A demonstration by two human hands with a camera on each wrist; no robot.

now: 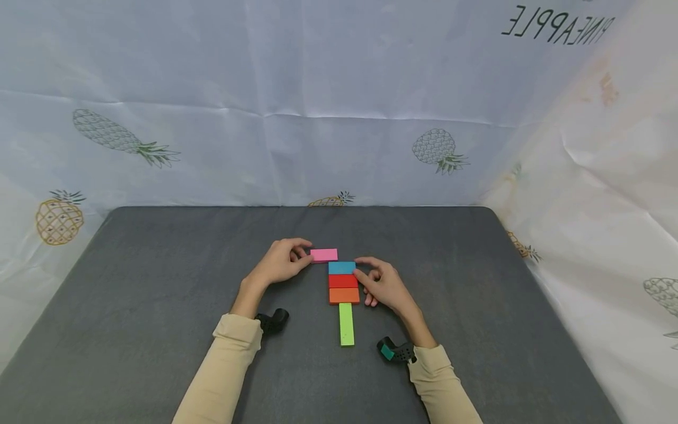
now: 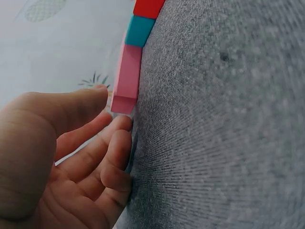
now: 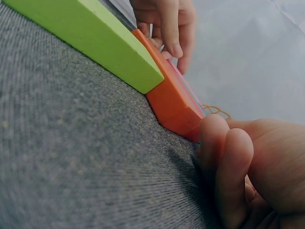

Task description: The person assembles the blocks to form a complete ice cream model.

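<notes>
A pink block (image 1: 324, 255) lies flat on the dark table, behind and partly left of a blue block (image 1: 342, 268). My left hand (image 1: 286, 259) is at the pink block's left end, thumb and fingers slightly apart there; whether they touch it I cannot tell. Beside the blue block's right end is my right hand (image 1: 385, 285), its thumb and forefinger spread and the thumb tip against or very near the edge. A red block (image 1: 343, 281) and an orange block (image 1: 344, 295) follow in front, side by side. From the orange one a green block (image 1: 346, 324) extends lengthwise toward me.
The dark grey table (image 1: 159, 353) has a back edge along a pale cloth (image 1: 339, 70) printed with pineapples. A black device is strapped at each wrist, the right one (image 1: 394, 350) with a green patch.
</notes>
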